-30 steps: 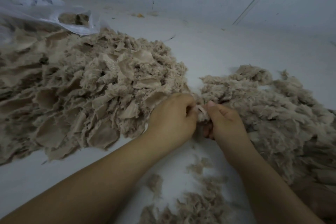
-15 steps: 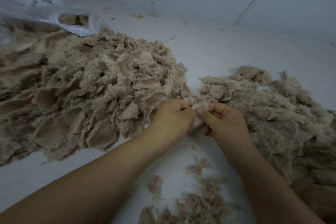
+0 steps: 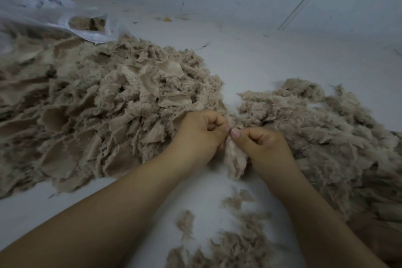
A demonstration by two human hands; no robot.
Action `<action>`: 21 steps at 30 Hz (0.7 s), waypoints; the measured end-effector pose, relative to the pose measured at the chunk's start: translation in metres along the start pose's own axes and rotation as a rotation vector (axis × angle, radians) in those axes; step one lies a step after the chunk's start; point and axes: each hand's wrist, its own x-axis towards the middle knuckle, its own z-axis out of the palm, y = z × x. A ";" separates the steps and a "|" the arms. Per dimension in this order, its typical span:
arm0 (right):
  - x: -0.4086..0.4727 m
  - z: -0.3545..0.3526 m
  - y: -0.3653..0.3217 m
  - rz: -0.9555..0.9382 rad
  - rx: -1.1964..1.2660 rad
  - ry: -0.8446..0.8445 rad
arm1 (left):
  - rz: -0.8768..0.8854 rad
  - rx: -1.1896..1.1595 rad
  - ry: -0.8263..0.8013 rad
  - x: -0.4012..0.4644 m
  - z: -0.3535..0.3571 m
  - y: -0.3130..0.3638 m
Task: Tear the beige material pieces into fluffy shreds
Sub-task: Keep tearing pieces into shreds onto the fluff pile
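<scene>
— Where is there bare room?
— A strip of white floor point(image 3: 272, 59) runs between the flat-piece pile point(image 3: 91, 115) at left and the fluffy shred heap point(image 3: 326, 137) at right.
— And the hands?
— Left hand point(image 3: 200, 135) and right hand point(image 3: 263, 146) meet, both pinching one fuzzy beige piece point(image 3: 236, 159) that hangs between them, above loose shreds point(image 3: 235, 246).
</scene>
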 end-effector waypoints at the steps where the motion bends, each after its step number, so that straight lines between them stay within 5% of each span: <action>1: -0.001 0.000 0.000 0.011 -0.014 -0.002 | 0.003 -0.007 0.034 0.001 -0.001 -0.001; 6: 0.000 -0.005 0.002 0.145 0.033 0.154 | 0.025 -0.042 0.183 0.005 -0.010 0.002; 8: 0.001 -0.005 0.001 0.176 0.053 0.177 | -0.034 0.039 -0.097 0.004 -0.022 0.010; 10: 0.001 -0.004 -0.001 0.158 0.054 0.181 | -0.148 0.212 -0.617 -0.002 -0.032 0.021; 12: 0.000 -0.004 -0.003 0.155 0.072 0.183 | -0.181 0.401 -0.801 -0.005 -0.031 0.025; 16: -0.003 -0.003 -0.006 0.153 0.136 0.111 | -0.051 0.563 -0.210 -0.001 -0.011 0.013; 21: -0.001 -0.004 -0.006 0.172 0.157 0.091 | -0.050 0.296 -0.158 -0.003 -0.005 0.009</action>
